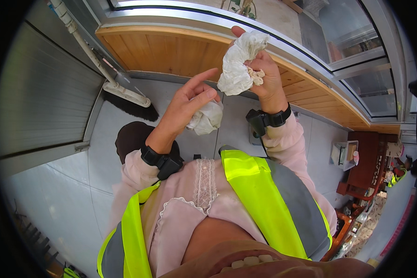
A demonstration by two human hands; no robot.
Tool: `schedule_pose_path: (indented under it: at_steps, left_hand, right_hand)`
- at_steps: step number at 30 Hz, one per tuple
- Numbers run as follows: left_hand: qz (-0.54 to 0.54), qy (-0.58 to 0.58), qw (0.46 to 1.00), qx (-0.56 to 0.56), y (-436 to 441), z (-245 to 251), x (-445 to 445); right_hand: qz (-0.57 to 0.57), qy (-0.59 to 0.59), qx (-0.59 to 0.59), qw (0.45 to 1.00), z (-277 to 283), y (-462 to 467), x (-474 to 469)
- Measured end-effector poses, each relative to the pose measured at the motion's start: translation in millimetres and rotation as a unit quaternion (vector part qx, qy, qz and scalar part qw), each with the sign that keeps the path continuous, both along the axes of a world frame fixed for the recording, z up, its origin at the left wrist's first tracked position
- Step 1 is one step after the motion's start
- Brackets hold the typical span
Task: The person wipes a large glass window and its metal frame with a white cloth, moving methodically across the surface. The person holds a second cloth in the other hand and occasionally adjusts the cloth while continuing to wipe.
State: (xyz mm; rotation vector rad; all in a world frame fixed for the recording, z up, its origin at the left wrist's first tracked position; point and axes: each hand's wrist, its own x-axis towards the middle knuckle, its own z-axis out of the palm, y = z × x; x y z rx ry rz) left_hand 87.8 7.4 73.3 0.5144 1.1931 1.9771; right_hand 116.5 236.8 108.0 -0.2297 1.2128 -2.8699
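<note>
My right hand [268, 71], raised at the window ledge, grips a crumpled white cloth or paper wipe [237, 66] with grey smudges. A small beige crumpled scrap [256, 76] pokes out between that wipe and my fingers. Lower and to the left, my left hand [187, 100] holds a second crumpled white wipe [206, 118] under its palm, partly hidden by the thumb and fingers. Its index finger points out toward the right hand, apart from the first wipe.
An aluminium-framed window [208, 15] runs above wood panelling [160, 52]. At left, a black-bristled broom [130, 100] leans beside a grey panel door [48, 100]. Grey floor tiles [100, 146] lie below. A clear plastic bin [344, 154] stands by reddish wooden furniture [365, 166]; a person [398, 173] is beyond.
</note>
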Motion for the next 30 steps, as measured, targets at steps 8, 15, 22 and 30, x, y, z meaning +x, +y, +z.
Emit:
schedule_pose_path:
  at_steps: [8, 15, 22, 30]
  left_hand:
    - [0.026, -0.055, 0.997, -0.057, -2, -8, -6]
    - [0.064, -0.044, 0.996, -0.044, -3, -15, -12]
    - [0.095, -0.015, 0.994, -0.047, -4, -11, -11]
    - [0.164, 0.027, 0.985, -0.047, -6, -12, -6]
  right_hand:
    - [-0.101, 0.098, 0.236, 0.962, -27, -21, -11]
    - [-0.253, 0.245, 0.689, 0.633, -15, -42, 3]
    - [-0.191, 0.07, 0.351, 0.914, -24, -50, 11]
    - [-0.037, -0.033, 0.191, 0.98, -38, -48, 21]
